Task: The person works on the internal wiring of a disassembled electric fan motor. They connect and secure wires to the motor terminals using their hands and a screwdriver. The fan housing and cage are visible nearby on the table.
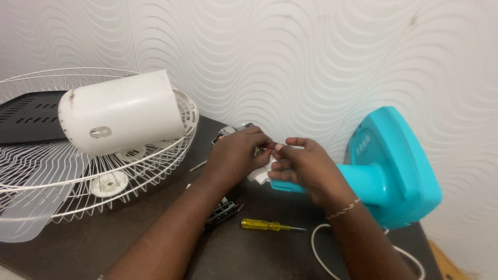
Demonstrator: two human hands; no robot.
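Pinching a small part at frame centre, your left hand point(236, 155) and right hand point(301, 166) fingertips together above the turquoise fan base point(386, 171); next: steady, fine fingertip grip

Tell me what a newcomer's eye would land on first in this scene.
Most striking is the bright turquoise fan base, lying on its side at the right against the white wavy wall. On the left sits a white motor housing on a white wire fan guard. In the middle, the left hand and right hand meet over a small part, with a yellow screwdriver on the dark table below them.
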